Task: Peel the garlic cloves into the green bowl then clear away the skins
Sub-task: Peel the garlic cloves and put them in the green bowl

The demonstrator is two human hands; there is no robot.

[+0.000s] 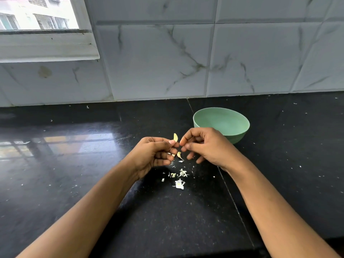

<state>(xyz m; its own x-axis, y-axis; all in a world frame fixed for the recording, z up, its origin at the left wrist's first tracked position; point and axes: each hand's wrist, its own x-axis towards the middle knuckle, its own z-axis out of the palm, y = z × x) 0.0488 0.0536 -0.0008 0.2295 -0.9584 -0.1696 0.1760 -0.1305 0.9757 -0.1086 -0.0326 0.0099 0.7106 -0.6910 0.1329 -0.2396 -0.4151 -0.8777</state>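
My left hand (155, 154) pinches a pale yellow garlic clove (175, 137) between thumb and forefinger, its tip pointing up. A loose piece of skin (179, 155) hangs below that hand's fingers. My right hand (202, 146) is just to the right, fingers curled, its fingertips close to the clove; whether it grips any skin I cannot tell. The green bowl (232, 135) stands behind my right hand, its visible inside bare. Several white skin scraps (179, 180) lie on the black counter under my hands.
The black polished counter (74, 183) runs left and right, dotted with tiny white flecks. A marble-tiled wall (167, 62) rises at the back. A window sill (48, 51) juts out at the upper left.
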